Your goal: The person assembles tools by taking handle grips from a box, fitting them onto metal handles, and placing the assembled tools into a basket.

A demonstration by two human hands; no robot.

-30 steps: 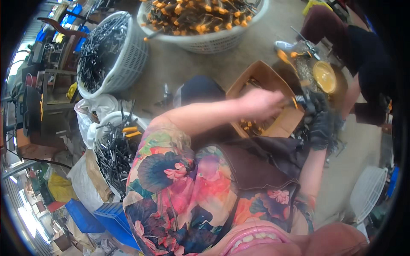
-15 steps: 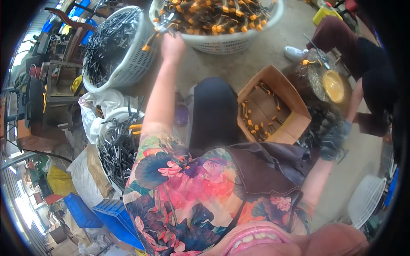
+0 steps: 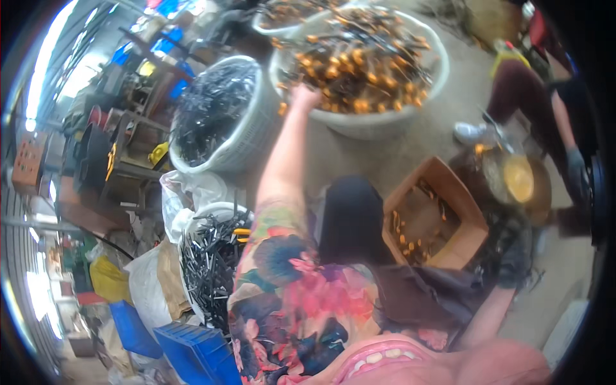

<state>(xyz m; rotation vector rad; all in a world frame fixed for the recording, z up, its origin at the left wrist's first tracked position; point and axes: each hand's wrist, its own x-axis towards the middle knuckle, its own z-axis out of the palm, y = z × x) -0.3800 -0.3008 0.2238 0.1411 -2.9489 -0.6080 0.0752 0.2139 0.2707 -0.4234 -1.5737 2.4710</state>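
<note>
My bare left hand (image 3: 305,97) reaches out to the near left rim of a white plastic basket (image 3: 369,127). That basket is heaped with dark metal pieces with orange ends (image 3: 359,70). The hand touches or nearly touches the heap; its fingers are blurred and partly hidden. My right hand (image 3: 514,260), in a dark glove, is low at my right beside dark metal parts. Motion blur hides whether its fingers hold anything. Between the hands stands an open cardboard box (image 3: 467,240) with several orange-ended pieces scattered inside.
A tall white basket (image 3: 247,138) of dark metal strips stands at the left, and a white tub of black pieces (image 3: 215,256) is nearer. Blue crates (image 3: 192,350) lie lower left. At the right, another person sits by a round block (image 3: 539,192) with a yellow dish (image 3: 518,179).
The view has shifted, so everything sits lower and farther right, and another basket shows at the back. My left hand stays at the basket's edge; the other person's gloved hand now shows.
</note>
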